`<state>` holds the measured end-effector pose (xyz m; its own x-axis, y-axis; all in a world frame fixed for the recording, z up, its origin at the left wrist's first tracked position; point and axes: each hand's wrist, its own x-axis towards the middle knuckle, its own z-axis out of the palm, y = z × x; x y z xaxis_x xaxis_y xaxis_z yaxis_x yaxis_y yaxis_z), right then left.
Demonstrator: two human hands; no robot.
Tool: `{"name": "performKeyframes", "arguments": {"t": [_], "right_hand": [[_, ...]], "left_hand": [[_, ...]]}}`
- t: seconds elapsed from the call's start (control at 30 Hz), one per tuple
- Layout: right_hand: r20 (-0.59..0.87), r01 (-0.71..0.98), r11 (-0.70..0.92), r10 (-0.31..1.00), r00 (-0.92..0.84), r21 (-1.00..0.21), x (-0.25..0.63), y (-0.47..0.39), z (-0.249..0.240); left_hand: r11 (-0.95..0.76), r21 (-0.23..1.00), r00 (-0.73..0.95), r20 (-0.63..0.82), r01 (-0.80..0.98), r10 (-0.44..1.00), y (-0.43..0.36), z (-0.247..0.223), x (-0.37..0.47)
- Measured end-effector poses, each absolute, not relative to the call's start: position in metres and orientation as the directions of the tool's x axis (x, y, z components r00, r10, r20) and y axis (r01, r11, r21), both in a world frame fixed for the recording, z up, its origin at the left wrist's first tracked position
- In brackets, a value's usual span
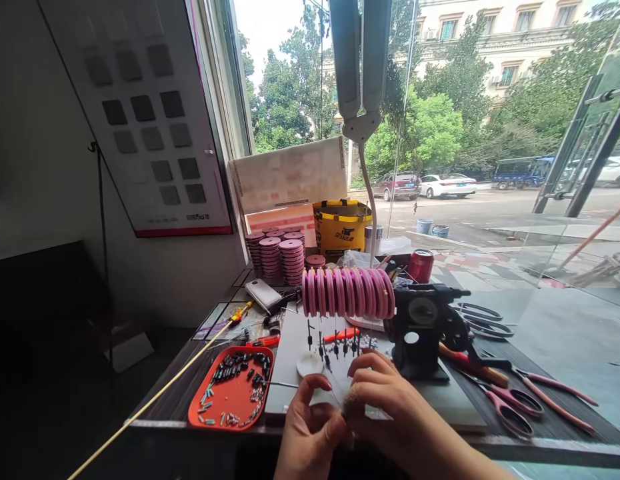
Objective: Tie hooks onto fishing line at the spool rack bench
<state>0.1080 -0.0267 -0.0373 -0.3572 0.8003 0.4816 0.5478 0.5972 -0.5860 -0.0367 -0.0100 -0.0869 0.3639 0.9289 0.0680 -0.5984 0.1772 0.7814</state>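
Note:
A row of pink spools (347,293) sits on a black winding machine (423,327) above the board. Thin lines with small black pieces (337,343) hang from the spools. Below them my left hand (313,417) is closed, thumb and fingers pinched together. My right hand (377,393) meets it from the right, its fingers bent and closed. A fine line runs down between my fingers; what else they hold is too small to make out. A small white round dish (309,363) lies just above my left hand.
A red tray (225,393) of small parts stands left of my hands. Scissors (515,403) and pliers (555,393) lie at the right. Behind are stacked pink spools (291,260), a yellow bucket (341,227) and a red can (421,265). A yellow rod (165,387) crosses the left edge.

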Motion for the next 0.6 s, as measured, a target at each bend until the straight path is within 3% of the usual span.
{"name": "performKeyframes", "arguments": {"t": [0.17,0.33,0.6], "right_hand": [[0.500,0.555,0.613,0.787,-0.362,-0.563,0.112,-0.028,-0.041],[0.550,0.571,0.641,0.756,-0.355,-0.513,0.113,-0.027,-0.044],[0.494,0.527,0.611,0.790,-0.362,-0.591,0.113,-0.032,-0.038]], "left_hand": [[0.255,0.842,0.518,0.034,-0.476,0.855,-0.010,-0.087,-0.048],[0.076,0.970,0.491,0.048,-0.230,0.870,-0.010,-0.077,-0.052],[0.023,0.968,0.482,0.104,-0.250,0.870,-0.010,-0.077,-0.043]]}}
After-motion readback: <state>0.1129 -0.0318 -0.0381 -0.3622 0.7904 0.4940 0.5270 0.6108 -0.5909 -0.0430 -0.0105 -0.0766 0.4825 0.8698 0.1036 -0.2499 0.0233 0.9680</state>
